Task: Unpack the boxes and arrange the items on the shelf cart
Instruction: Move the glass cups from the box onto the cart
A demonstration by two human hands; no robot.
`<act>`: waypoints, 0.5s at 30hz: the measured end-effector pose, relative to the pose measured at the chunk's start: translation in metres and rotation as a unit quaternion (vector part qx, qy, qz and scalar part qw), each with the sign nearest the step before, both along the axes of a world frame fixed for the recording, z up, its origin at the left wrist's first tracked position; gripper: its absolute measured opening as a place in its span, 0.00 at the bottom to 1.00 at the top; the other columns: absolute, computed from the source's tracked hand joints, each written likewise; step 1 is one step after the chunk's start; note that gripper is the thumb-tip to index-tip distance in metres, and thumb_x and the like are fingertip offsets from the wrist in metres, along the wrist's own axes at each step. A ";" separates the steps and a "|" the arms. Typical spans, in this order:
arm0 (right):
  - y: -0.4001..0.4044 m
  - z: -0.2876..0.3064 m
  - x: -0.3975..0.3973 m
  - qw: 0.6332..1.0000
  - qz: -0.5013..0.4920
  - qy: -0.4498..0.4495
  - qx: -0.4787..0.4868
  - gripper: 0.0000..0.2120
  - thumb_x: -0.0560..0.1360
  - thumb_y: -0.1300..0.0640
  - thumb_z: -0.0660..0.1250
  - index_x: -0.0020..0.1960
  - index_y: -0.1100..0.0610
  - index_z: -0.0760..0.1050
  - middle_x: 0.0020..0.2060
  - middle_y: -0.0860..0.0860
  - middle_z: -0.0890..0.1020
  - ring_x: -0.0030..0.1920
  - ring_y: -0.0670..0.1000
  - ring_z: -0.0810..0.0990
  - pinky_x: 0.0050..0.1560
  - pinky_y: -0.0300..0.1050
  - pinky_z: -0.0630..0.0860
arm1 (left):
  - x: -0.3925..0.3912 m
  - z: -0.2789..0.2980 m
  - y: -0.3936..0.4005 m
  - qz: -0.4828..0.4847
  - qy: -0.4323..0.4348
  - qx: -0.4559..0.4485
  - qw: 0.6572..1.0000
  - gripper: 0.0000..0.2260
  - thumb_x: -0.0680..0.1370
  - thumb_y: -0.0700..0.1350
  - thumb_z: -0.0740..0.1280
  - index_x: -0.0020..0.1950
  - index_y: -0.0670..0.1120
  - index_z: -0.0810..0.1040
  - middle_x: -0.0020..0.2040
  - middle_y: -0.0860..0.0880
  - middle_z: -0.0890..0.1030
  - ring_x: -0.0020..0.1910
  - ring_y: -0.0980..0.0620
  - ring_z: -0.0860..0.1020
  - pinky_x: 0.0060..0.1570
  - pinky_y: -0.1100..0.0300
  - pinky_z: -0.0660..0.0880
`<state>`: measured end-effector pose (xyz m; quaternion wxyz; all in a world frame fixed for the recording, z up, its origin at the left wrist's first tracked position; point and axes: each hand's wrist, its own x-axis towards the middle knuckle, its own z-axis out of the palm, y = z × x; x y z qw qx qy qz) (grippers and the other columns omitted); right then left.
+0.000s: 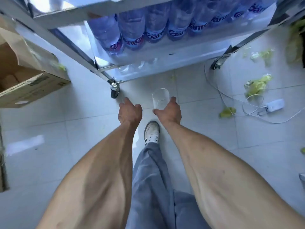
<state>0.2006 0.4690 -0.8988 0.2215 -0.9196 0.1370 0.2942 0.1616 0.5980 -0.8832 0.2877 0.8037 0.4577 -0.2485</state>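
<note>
— Clear glass (pixel 160 100), upright in the right hand (pixel 170 111), fingers wrapped round its lower half, above the floor (pixel 49 129) just near of the cart (pixel 105 71).

— And the left hand (pixel 129 111)?

— Curled loosely, holding nothing, beside the cart's wheel (pixel 114 91).

— The shelf?

— Bottles (pixel 132 33) lie in a row on it. An open cardboard box (pixel 33 83) sits far left.

Grey trousers (pixel 153 187), white striped sneaker (pixel 151 133)
</note>
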 end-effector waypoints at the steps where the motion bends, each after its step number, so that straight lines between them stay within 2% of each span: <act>1: -0.006 -0.001 0.012 1.000 0.005 0.004 0.003 0.36 0.64 0.46 0.78 0.64 0.58 0.65 0.58 0.57 0.79 0.58 0.60 0.78 0.51 0.49 0.76 | 0.011 -0.002 -0.007 -0.004 -0.005 -0.007 1.000 0.18 0.80 0.45 0.60 0.68 0.40 0.66 0.65 0.38 0.72 0.62 0.37 0.74 0.58 0.48 0.71; 4: -0.026 -0.009 0.044 1.000 0.025 0.002 0.002 0.36 0.64 0.46 0.77 0.65 0.58 0.65 0.58 0.57 0.78 0.58 0.59 0.78 0.53 0.50 0.76 | 0.046 -0.011 -0.025 0.027 0.003 -0.003 1.000 0.18 0.78 0.45 0.61 0.67 0.40 0.68 0.65 0.39 0.73 0.62 0.38 0.74 0.59 0.48 0.72; 7: -0.047 -0.017 0.072 0.997 0.072 0.003 -0.003 0.35 0.64 0.48 0.77 0.64 0.57 0.65 0.57 0.56 0.78 0.58 0.59 0.78 0.52 0.50 0.76 | 0.084 -0.016 -0.047 0.047 0.027 0.004 0.999 0.20 0.79 0.45 0.60 0.69 0.40 0.65 0.66 0.39 0.72 0.63 0.38 0.74 0.56 0.50 0.72; 11: -0.073 -0.023 0.101 0.995 0.094 -0.005 0.015 0.36 0.65 0.49 0.77 0.66 0.56 0.64 0.57 0.55 0.77 0.58 0.58 0.77 0.53 0.50 0.77 | 0.111 -0.016 -0.076 0.068 0.005 0.010 0.998 0.21 0.79 0.44 0.59 0.71 0.40 0.64 0.66 0.39 0.72 0.61 0.39 0.75 0.50 0.53 0.70; 15: -0.102 -0.029 0.122 0.991 0.125 -0.039 0.020 0.37 0.65 0.47 0.76 0.67 0.57 0.64 0.56 0.54 0.78 0.56 0.57 0.78 0.51 0.50 0.77 | 0.128 -0.009 -0.102 0.134 -0.017 0.017 0.991 0.22 0.79 0.45 0.60 0.72 0.40 0.63 0.67 0.39 0.71 0.63 0.39 0.74 0.55 0.51 0.71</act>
